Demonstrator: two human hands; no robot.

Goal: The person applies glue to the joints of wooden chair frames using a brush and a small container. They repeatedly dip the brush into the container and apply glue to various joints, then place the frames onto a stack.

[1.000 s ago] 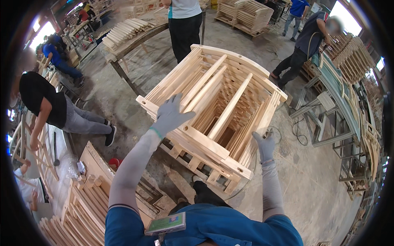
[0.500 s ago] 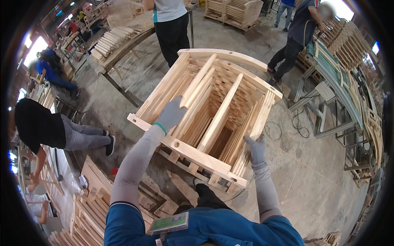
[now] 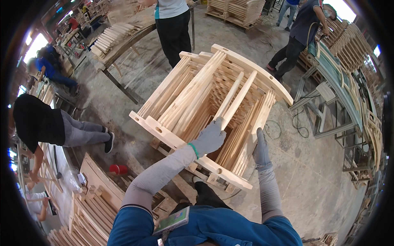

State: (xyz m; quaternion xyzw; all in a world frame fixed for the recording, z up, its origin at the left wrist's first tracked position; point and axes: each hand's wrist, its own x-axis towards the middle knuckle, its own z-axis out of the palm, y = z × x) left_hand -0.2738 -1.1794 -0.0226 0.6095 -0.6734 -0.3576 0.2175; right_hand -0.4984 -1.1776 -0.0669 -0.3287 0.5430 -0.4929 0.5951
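Note:
A stack of pale wooden chair frames point(image 3: 193, 94) stands tilted in front of me on the concrete floor. My left hand point(image 3: 210, 137), in a grey glove and sleeve, grips a round wooden rail in the middle of the stack. On the right side my right hand point(image 3: 260, 149), also gloved in grey, holds a slatted side piece near the lower edge. Both forearms reach up from my blue shirt at the bottom of the view.
A person in black bends over stacked frames point(image 3: 88, 205) at the left. Another person point(image 3: 172, 28) stands by a workbench point(image 3: 119, 41) behind the stack. At the right a person point(image 3: 299, 37) works beside metal racks point(image 3: 332, 102). A cable point(image 3: 297, 125) lies on the floor.
My left hand has moved from the left edge of the stack to a middle rail. The stack has tipped and swung nearer, and my right hand stays on its right side.

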